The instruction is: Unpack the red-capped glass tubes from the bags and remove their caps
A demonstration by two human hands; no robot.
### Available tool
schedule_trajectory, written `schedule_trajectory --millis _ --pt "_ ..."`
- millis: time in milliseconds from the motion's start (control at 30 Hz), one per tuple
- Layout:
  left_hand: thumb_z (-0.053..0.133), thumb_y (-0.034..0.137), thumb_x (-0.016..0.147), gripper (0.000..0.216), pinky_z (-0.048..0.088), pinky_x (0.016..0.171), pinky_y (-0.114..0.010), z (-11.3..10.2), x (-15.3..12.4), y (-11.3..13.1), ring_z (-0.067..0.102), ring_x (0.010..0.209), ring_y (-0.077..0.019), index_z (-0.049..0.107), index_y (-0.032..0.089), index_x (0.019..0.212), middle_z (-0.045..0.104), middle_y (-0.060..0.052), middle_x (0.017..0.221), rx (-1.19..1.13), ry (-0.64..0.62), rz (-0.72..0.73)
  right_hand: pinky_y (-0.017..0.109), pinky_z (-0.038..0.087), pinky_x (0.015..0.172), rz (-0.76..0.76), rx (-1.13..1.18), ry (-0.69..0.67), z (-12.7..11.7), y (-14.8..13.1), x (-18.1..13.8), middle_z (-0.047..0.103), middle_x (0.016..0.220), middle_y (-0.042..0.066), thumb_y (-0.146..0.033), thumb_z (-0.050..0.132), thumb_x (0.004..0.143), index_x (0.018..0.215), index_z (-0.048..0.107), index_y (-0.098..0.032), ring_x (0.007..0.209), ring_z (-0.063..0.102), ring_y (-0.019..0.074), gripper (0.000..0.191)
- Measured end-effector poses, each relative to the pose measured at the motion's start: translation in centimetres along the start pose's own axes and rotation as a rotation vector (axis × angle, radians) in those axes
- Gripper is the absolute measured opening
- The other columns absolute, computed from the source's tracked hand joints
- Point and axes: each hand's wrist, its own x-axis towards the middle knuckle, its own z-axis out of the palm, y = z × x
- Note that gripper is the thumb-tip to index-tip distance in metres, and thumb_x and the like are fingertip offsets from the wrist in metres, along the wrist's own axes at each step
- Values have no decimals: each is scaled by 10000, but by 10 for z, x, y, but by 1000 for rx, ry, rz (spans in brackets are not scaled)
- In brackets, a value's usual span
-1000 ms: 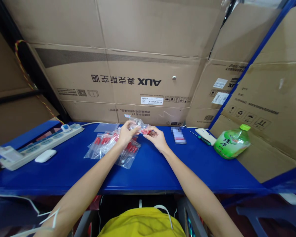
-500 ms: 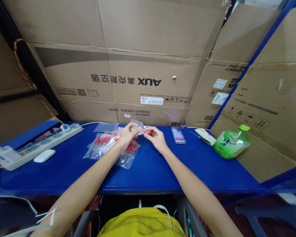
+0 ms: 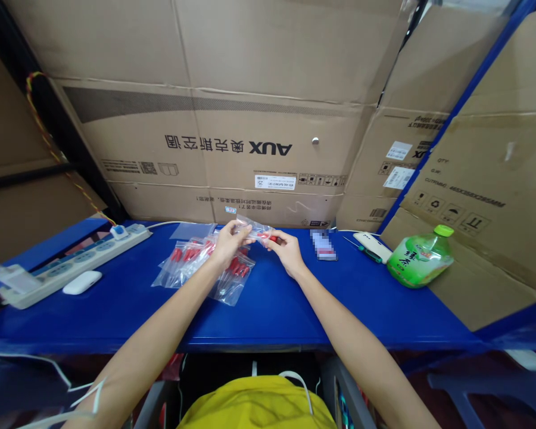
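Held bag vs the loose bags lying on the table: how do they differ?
Pose: the held bag is lifted off the table, pinched between the left hand and right hand; the loose bags lie flat on it.
Count: the held bag is one; the loose bags are several, overlapping in a pile.
Shared: all are clear plastic with small red parts inside.

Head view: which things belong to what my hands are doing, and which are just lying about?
In hand: left hand, right hand, held bag, pile of filled bags.
Lying about: power strip, white oval object, green bottle, screwdriver.
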Motion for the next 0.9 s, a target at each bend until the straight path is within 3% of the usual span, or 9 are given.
schedule_trajectory --millis 200,400,567,733,900 --pt "894 367 680 428 582 610 -256 -5 4 0 672 587 -122 628 164 946 666 15 781 16 90 22 346 569 715 -17 -27 5 0 1 0 734 830 36 -431 879 651 899 762 -190 703 642 183 365" --pt "878 340 692 395 562 564 -249 -3 2 -4 650 549 -115 612 172 930 649 20 783 105 84 16 359 564 885 -91 -75 -30 -1 7 0 755 980 63 -411 860 661 891 744 -195 899 689 219 336" --pt "852 370 707 381 567 557 -278 1 -2 -3 672 560 -136 594 171 906 644 4 863 181 102 140 331 575 751 -35 -63 -46 -2 5 0 753 1001 68 -433 852 671 964 761 -181 806 661 194 397" --pt "831 399 735 367 540 553 -273 1 -5 1 682 566 -158 586 180 900 689 -19 865 289 102 231 319 551 697 -7 -49 -16 -1 0 -1 721 855 32 -446 860 668 932 775 -183 714 614 168 382" --pt "857 428 718 398 530 561 -262 3 -5 0 659 568 -146 579 186 869 670 -2 797 254 98 203 321 530 643 29 -22 43 -1 -1 0 711 768 27 -470 853 670 882 763 -189 652 604 169 363"
